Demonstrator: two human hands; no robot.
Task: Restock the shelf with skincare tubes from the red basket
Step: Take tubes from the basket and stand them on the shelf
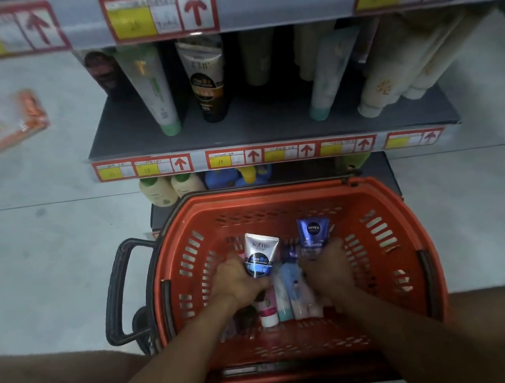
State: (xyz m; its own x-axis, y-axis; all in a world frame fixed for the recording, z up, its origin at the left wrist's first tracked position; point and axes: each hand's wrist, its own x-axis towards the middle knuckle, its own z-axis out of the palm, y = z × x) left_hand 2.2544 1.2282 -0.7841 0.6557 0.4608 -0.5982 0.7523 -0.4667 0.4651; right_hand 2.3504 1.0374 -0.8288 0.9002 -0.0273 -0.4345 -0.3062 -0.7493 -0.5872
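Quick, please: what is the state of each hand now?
Left hand: closed on white Softto tube with blue-black label.
Right hand: closed on blue-purple Nivea tube.

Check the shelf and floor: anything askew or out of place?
Yes. An orange packet lies on the floor left of the shelf, off any display. On that shelf, the green-capped tube and cream tubes lean sideways instead of standing upright.

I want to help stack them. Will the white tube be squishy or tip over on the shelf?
The white tube in the left hand looks like soft plastic, so probably squishy. Tubes on the shelf stand on their caps and lean, so it may tip.
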